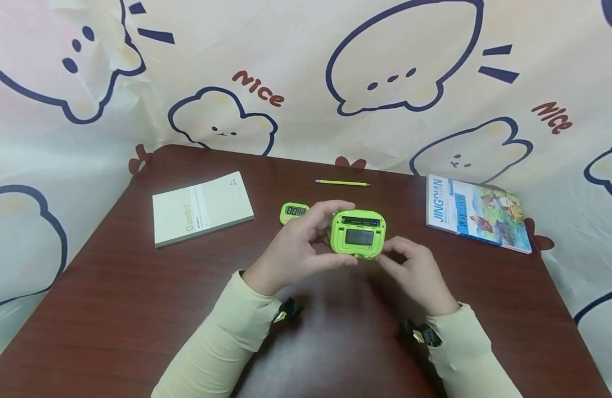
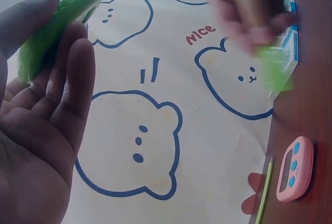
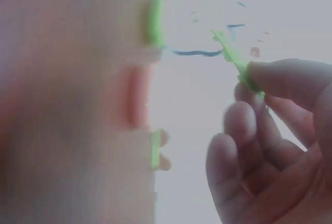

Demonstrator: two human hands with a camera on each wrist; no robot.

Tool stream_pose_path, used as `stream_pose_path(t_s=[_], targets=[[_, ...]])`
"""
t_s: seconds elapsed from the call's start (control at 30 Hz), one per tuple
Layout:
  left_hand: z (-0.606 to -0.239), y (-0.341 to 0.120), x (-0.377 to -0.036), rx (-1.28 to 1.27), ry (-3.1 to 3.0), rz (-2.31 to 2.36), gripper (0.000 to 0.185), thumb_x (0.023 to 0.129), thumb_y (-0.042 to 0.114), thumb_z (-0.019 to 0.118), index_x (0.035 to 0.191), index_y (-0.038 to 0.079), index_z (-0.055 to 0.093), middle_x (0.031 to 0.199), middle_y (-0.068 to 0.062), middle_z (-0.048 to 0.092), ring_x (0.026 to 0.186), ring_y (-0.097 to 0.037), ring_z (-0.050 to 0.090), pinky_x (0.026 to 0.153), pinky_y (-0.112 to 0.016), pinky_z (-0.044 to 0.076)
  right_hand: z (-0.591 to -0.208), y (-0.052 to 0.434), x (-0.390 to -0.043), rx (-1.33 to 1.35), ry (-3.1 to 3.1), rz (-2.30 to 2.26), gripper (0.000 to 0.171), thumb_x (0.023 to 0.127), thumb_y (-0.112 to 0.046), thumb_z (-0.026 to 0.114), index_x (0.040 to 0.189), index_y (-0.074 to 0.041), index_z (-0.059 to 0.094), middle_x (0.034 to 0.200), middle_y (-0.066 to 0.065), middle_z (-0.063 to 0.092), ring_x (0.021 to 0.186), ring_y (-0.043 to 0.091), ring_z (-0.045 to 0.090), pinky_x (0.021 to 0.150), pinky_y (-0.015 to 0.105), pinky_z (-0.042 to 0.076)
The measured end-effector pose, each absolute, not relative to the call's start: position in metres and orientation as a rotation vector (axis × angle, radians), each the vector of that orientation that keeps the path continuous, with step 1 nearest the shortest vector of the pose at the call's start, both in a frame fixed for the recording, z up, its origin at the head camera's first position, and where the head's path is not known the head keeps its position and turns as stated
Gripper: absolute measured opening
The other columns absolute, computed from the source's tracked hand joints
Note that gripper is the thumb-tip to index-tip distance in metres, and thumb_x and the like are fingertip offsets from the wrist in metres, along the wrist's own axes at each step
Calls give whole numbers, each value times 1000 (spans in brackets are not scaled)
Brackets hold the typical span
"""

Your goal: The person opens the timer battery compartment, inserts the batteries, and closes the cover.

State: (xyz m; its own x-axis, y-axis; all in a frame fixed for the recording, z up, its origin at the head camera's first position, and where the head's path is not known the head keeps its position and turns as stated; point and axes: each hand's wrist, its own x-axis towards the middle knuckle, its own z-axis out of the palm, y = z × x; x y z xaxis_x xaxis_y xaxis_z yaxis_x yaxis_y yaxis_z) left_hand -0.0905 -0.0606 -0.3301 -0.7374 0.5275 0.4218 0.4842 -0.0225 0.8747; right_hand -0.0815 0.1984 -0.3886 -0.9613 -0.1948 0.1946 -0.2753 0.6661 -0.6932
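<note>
Sleeves of pale cloth frame the lower view; above them my left hand (image 1: 291, 251) grips the green timer (image 1: 357, 233) by its left edge, thumb below and fingers curled over the top, holding it raised above the dark tabletop (image 1: 111, 309) with its opened back facing me. My right hand (image 1: 415, 268) pinches a small green piece (image 3: 233, 58), probably the battery cover, between thumb and fingertip just beside the timer's lower right corner. I judge the casing to be light, stiff moulded plastic, smooth enough to slip, so a hold across its two side edges seems safest; the thin cover looks easy to bend or drop and calls for a gentle pinch. Behind the hands lie a second timer (image 1: 294, 212), a pencil (image 1: 342, 182), a notepad (image 1: 201, 207) and a book (image 1: 477, 213).
</note>
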Motion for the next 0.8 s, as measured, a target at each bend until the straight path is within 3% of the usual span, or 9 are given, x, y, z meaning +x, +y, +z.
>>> stream_pose_path(t_s=[0.17,0.43,0.67,0.8], targets=[[-330,-62,-90,1112,2139,1937,79,76,-4,84,143,9,45,118,-10,71,96,-12,71,79,-33,62,-362,186,-81,340,-2476,1416,11,93,-9,73,103,-10,77,95,-1,72,85,13,63,73,19,53],[-329,-63,-91,1135,2072,1946,78,75,-4,85,142,6,46,120,-11,70,98,-13,70,78,-35,62,-323,166,-72,285,-2055,1799,16,92,-2,71,106,4,74,98,8,72,82,23,61,70,21,54],[-327,-61,-91,1159,2068,1870,75,77,-1,86,140,8,48,114,-9,72,94,-11,70,77,-33,62,-309,156,-58,285,-1880,1886,15,89,4,71,102,12,70,96,13,72,78,22,61,69,23,55],[-328,-60,-91,1198,2106,1822,74,77,3,86,140,8,47,109,-7,72,91,-8,69,76,-30,62,-308,154,-55,342,-1932,1875,13,88,7,71,101,11,71,94,14,70,84,24,62,75,25,56]])
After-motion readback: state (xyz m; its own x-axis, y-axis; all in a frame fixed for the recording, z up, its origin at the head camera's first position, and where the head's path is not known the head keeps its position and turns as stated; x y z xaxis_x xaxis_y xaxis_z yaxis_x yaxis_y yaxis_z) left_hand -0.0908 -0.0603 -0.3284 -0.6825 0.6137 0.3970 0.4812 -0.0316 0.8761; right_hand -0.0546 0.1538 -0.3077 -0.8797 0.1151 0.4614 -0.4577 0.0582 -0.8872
